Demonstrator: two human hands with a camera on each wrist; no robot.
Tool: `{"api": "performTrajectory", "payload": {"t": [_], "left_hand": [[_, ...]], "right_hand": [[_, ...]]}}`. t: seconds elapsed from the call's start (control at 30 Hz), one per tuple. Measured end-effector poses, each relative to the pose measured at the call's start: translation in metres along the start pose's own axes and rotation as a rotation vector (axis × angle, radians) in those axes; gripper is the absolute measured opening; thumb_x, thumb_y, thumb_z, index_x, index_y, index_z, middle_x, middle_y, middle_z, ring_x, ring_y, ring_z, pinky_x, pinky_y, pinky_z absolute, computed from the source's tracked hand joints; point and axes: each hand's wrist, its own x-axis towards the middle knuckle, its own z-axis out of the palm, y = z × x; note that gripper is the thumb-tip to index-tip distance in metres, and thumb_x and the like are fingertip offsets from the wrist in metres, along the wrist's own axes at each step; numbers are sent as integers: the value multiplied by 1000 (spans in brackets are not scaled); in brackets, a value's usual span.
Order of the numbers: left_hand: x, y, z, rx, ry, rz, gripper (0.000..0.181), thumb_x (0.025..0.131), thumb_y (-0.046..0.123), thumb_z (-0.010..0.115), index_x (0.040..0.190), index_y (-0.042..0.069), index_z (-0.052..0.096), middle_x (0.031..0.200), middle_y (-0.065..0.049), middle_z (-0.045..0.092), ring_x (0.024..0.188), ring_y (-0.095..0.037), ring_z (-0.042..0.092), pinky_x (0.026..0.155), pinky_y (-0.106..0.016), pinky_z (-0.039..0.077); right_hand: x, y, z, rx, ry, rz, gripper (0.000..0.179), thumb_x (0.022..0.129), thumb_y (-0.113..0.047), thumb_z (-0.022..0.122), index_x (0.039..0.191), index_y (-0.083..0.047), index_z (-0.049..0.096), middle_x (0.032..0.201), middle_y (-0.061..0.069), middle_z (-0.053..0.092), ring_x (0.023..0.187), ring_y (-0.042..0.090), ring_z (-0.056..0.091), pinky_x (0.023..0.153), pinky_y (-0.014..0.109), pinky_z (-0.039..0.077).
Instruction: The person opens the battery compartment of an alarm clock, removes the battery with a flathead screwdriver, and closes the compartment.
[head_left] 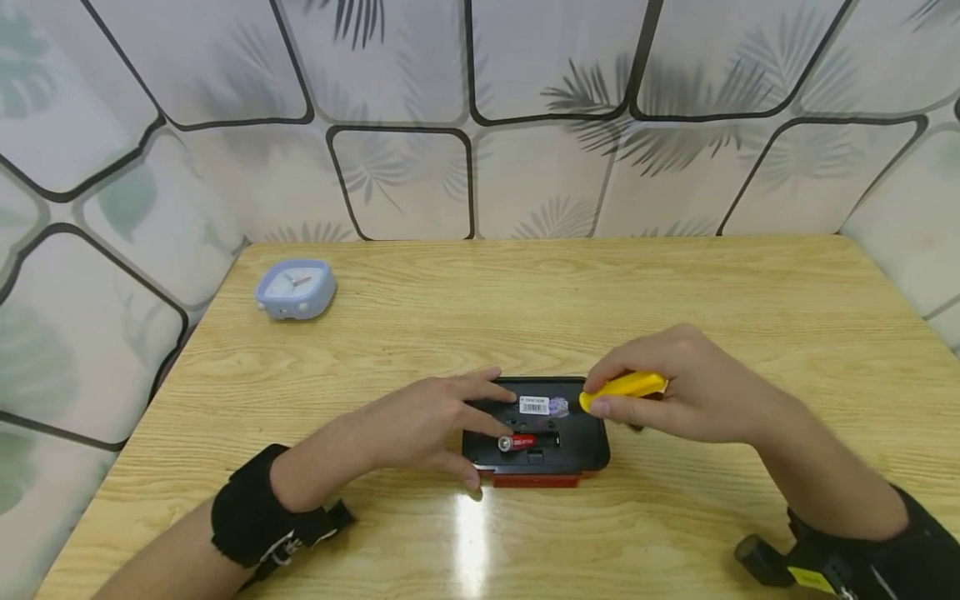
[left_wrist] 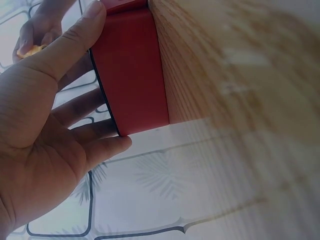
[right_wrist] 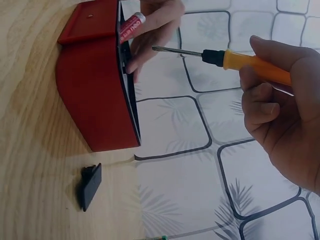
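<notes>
A red box (right_wrist: 95, 95) with a black panel (head_left: 577, 450) facing up lies on the table. In the panel's slot a red battery (head_left: 522, 442) sits tilted, one end raised, as the right wrist view shows. My left hand (head_left: 442, 417) spreads over the box's left end, fingers on the panel beside the battery, thumb at the near edge. My right hand (head_left: 690, 387) grips a screwdriver (right_wrist: 257, 67) by its yellow handle. The screwdriver's metal tip hangs above the panel, pointing toward the battery and left fingers. Beside the box lies a small black cover (right_wrist: 91, 187).
A pale blue alarm clock (head_left: 296, 289) stands at the back left of the wooden table (head_left: 420, 308). Patterned cloth (head_left: 525, 183) rises behind the table and along its sides. A white label (head_left: 534, 406) is stuck on the panel.
</notes>
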Motion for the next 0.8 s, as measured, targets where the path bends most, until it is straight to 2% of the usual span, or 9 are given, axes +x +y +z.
{"api": "performTrajectory", "payload": {"t": [0.13,0.3,0.4,0.53,0.6,0.7,0.8], "left_hand": [[0,0,0,-11,4,-18,66,71,55,81,126,20,70,148,-6,52,147,-35,35,113,-45,41],[-1,0,0,-25,6,-28,66,71,54,82,126,19,69,148,-5,52,147,-34,34,113,-45,41],[-1,0,1,-36,3,-34,65,71,53,82,125,19,69,149,-5,52,147,-34,34,113,-45,41],[0,1,1,-55,-6,-45,65,71,53,83,125,20,69,149,-4,51,148,-32,32,114,-44,40],[0,1,1,-61,-9,-49,65,71,52,83,125,19,69,150,-4,51,149,-32,32,114,-43,40],[1,1,1,-64,-6,-45,65,71,52,83,125,19,69,149,-4,51,148,-32,32,114,-43,40],[1,1,1,-66,-7,-45,65,71,52,83,125,18,69,149,-4,52,148,-32,33,114,-43,40]], "right_hand": [[0,-2,-5,-60,72,31,13,85,-17,80,97,-19,74,86,-8,72,65,-2,55,56,11,44],[1,-2,-9,-212,149,130,15,84,-15,79,97,-19,74,82,-11,69,59,-3,46,51,12,37],[1,0,-10,-309,167,185,17,82,-12,79,98,-17,74,82,-10,69,58,-2,43,51,16,38],[1,3,-13,-406,151,267,18,84,-11,77,102,-13,75,83,-5,70,58,1,44,52,22,42],[-1,6,-15,-447,139,313,21,85,-12,76,106,-10,75,88,1,73,61,6,50,55,27,45],[-2,9,-19,-521,127,390,27,87,-15,75,113,-6,74,98,11,75,74,21,65,66,40,55],[-4,11,-22,-594,139,427,31,87,-14,74,116,-3,73,101,17,74,88,34,69,74,51,56]]}}
